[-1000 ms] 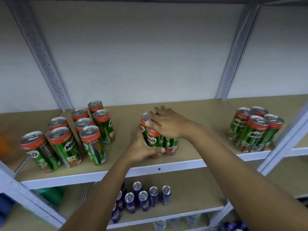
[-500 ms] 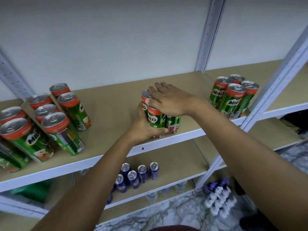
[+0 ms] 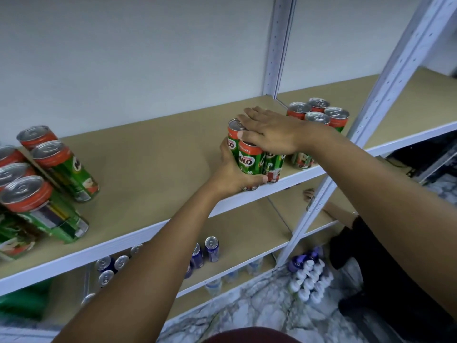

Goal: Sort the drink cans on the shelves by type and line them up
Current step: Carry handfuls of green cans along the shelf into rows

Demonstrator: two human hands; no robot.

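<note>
Cans (image 3: pixel 248 159): three visible between both hands.

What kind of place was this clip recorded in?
Probably a stockroom or small shop storage area: white metal shelving with plain board shelves, clusters of identical green Milo cans on one level, blue cans below, and packs of bottles on a marble-patterned floor.
</note>
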